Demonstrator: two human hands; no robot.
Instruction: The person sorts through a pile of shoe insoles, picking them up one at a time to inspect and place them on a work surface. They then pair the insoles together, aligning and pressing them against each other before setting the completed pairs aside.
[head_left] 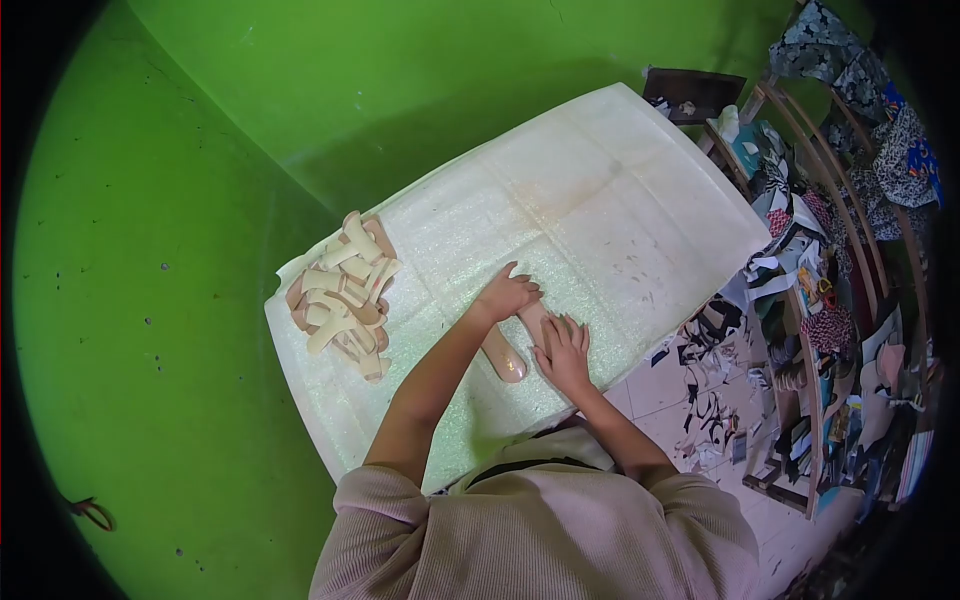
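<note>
Two long beige pieces shaped like shoe soles lie side by side on the white-covered table. My left hand (510, 294) rests over their far ends, its thumb and fingers apart. My right hand (566, 352) lies with fingers spread against the right-hand sole (533, 318), partly covering it. The left-hand sole (504, 359) shows its rounded, glossy near end, while its far end is hidden under my left hand and wrist.
A pile of beige soles with cream straps (345, 290) sits at the table's left edge. The table (590, 180) stands by green walls (200, 250). Wooden shelving (815, 390) crammed with fabric and scraps is at right. Dark offcuts (708, 410) litter the tiled floor.
</note>
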